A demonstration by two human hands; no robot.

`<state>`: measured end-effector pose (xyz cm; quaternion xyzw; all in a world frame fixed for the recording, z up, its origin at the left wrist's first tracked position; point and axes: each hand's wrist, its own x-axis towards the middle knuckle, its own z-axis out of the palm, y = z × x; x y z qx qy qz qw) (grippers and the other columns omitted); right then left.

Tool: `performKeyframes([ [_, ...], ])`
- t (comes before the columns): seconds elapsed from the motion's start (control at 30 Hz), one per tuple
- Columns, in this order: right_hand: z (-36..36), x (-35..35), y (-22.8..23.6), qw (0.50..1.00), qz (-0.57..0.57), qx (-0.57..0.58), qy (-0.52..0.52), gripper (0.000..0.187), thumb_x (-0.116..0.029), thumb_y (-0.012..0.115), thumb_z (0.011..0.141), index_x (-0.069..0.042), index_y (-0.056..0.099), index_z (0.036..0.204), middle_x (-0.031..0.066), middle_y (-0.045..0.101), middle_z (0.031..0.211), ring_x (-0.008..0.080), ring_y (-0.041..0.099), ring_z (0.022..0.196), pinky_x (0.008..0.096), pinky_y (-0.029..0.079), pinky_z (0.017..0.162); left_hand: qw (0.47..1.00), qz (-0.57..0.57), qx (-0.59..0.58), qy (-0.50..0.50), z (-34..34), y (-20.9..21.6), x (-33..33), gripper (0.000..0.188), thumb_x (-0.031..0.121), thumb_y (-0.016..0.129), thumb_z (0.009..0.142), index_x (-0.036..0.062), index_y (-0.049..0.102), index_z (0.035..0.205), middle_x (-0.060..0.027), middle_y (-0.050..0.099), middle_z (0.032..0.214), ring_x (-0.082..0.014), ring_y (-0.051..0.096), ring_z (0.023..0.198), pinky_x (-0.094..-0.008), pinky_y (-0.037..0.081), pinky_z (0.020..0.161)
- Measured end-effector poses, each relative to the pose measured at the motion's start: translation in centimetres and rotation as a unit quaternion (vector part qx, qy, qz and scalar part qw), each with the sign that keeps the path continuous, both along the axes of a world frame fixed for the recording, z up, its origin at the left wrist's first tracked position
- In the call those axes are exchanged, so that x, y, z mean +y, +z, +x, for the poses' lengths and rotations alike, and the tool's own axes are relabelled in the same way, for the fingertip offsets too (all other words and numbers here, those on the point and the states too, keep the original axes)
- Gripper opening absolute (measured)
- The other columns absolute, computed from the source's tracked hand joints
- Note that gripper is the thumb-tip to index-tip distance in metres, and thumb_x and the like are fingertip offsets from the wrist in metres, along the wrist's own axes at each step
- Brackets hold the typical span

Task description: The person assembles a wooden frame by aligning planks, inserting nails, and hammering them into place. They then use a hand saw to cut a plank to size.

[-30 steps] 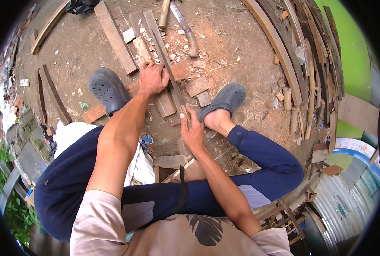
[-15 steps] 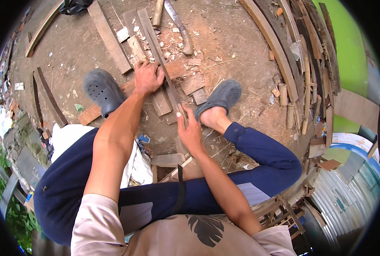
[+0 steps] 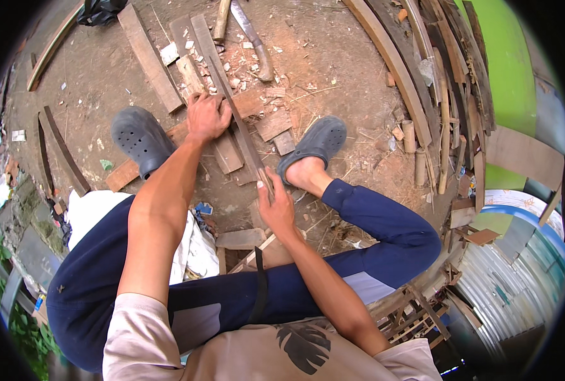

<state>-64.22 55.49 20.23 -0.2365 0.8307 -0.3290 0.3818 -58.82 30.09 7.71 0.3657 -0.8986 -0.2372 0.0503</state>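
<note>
My left hand [image 3: 209, 119] presses down with curled fingers on a light wooden piece [image 3: 190, 75] that lies over flat boards on the ground. In my right hand [image 3: 277, 204], between the knees, is the near end of a long, thin, dark strip-like tool [image 3: 243, 132]. It looks like a narrow blade seen edge-on; its exact kind cannot be made out. The tool slants away past my left fingers, along a long wooden plank [image 3: 204, 39]. Under and beside the left hand lie a short board [image 3: 227, 154] and a reddish-brown board [image 3: 124, 174], partly covered by hand and foot.
A machete [image 3: 252, 39] and a wooden handle [image 3: 221, 19] lie beyond the hands among wood chips. Two grey clogs [image 3: 138, 136] flank the work. Long timbers [image 3: 393, 66] are stacked at right, beside corrugated metal sheeting [image 3: 517, 286]. White cloth [image 3: 95, 213] lies by the left leg.
My right hand has drawn the thin tool a little back toward my body. The left hand stays in place on the wood. The whole view has shifted slightly.
</note>
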Motion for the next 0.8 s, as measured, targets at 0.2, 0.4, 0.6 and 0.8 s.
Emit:
performKeyframes([
  [0.2,0.6,1.1,0.1,1.000,-0.015,0.009,-0.007,0.049,-0.027,0.057,0.102,-0.006,0.051,0.145,0.0271,0.066,0.126,0.0474,0.066,0.111,0.0500,0.053,0.094,1.000,-0.001,0.005,-0.003,-0.2,-0.1,0.0,0.039,0.033,0.057,0.088,0.0035,0.073,0.109,-0.0188,0.075,0.094,-0.0301,0.066,0.101,-0.0445,0.037,0.107],
  [0.4,0.6,1.8,-0.2,0.999,-0.027,0.016,0.000,0.050,-0.027,0.058,0.102,-0.001,0.051,0.145,0.0274,0.066,0.127,0.0470,0.065,0.113,0.0484,0.053,0.096,1.000,0.000,0.004,-0.001,0.0,-0.3,0.0,0.037,0.032,0.057,0.089,0.0046,0.073,0.108,-0.0181,0.074,0.091,-0.0319,0.066,0.101,-0.0458,0.037,0.106],
  [0.6,0.9,2.1,0.1,1.000,-0.025,-0.001,-0.014,0.049,-0.025,0.058,0.102,-0.001,0.052,0.144,0.0270,0.065,0.128,0.0473,0.065,0.113,0.0481,0.053,0.095,1.000,0.001,0.014,-0.002,-0.2,-0.1,0.0,0.035,0.032,0.057,0.090,0.0054,0.072,0.107,-0.0176,0.074,0.091,-0.0314,0.066,0.101,-0.0457,0.037,0.106],
  [0.8,0.1,-0.1,-0.1,0.999,-0.022,-0.009,-0.022,0.046,-0.025,0.059,0.101,-0.003,0.054,0.141,0.0277,0.067,0.124,0.0466,0.066,0.110,0.0481,0.053,0.093,1.000,-0.005,0.006,-0.006,-0.3,-0.2,0.0,0.035,0.032,0.056,0.090,0.0054,0.072,0.106,-0.0176,0.074,0.090,-0.0305,0.066,0.100,-0.0452,0.037,0.105],
])
